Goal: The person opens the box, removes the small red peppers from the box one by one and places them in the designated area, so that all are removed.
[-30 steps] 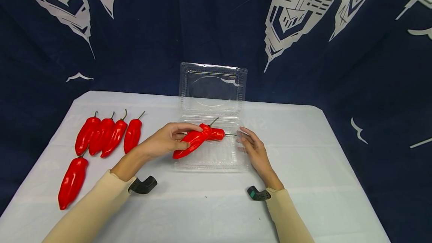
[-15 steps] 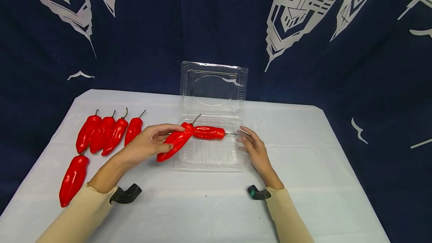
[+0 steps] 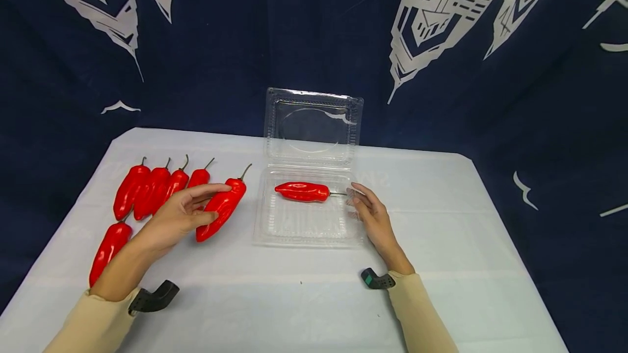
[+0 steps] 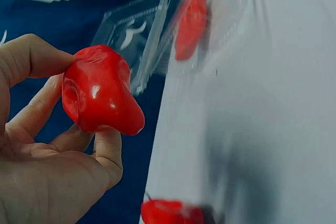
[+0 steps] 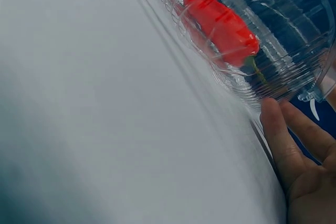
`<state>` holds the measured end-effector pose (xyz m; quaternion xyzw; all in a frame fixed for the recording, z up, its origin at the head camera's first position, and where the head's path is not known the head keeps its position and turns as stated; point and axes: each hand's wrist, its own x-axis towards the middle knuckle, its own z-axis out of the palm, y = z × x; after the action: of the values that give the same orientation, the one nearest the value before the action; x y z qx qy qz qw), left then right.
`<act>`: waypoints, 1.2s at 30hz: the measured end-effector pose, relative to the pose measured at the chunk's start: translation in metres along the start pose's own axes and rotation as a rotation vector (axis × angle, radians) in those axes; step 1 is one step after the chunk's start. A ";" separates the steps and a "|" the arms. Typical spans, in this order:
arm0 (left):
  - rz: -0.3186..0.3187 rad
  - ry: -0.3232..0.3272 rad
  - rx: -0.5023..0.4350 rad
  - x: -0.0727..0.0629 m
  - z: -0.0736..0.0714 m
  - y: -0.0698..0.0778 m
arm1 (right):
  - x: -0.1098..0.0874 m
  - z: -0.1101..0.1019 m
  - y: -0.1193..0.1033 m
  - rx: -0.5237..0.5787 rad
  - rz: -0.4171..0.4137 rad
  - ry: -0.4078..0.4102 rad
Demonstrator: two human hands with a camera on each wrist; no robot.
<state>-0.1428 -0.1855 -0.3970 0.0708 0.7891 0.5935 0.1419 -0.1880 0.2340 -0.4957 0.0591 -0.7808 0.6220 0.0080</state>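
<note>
In the head view my left hand (image 3: 171,219) pinches a red pepper (image 3: 223,208) between thumb and fingers, its stem tilted up and right. The left wrist view shows that held pepper (image 4: 100,95) end-on, raised off the table. A clear plastic clamshell container (image 3: 314,236) lies with its lid (image 3: 314,151) up at the back. One red pepper (image 3: 303,192) rests sideways inside it, stem to the right. My right hand (image 3: 376,227) touches the container's right side; in the right wrist view the thumb and fingers (image 5: 278,129) are fairly straight against the clear wall.
Several red peppers (image 3: 128,192) stand in a row at the table's left, stems toward the back. Another pepper (image 3: 110,249) lies in front of them, partly behind the left wrist. A dark blue printed cloth (image 3: 324,31) hangs behind the white table (image 3: 441,222).
My left hand has carried the gripped pepper leftward, from over the container to a spot beside the row. The pepper in the container is fully uncovered now. My right hand has stayed at the container.
</note>
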 end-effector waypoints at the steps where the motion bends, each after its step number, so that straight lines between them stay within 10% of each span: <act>1: 0.000 0.012 0.006 -0.004 -0.003 -0.003 | 0.000 0.000 0.000 0.001 0.002 -0.001; 19: -0.032 0.199 0.028 -0.062 -0.036 -0.046 | 0.000 0.000 0.000 -0.008 0.008 -0.006; 36: -0.158 0.289 0.086 -0.085 -0.044 -0.070 | 0.000 0.000 0.001 -0.004 0.014 -0.007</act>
<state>-0.0717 -0.2693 -0.4411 -0.0715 0.8290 0.5503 0.0702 -0.1882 0.2342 -0.4965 0.0560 -0.7824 0.6203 0.0009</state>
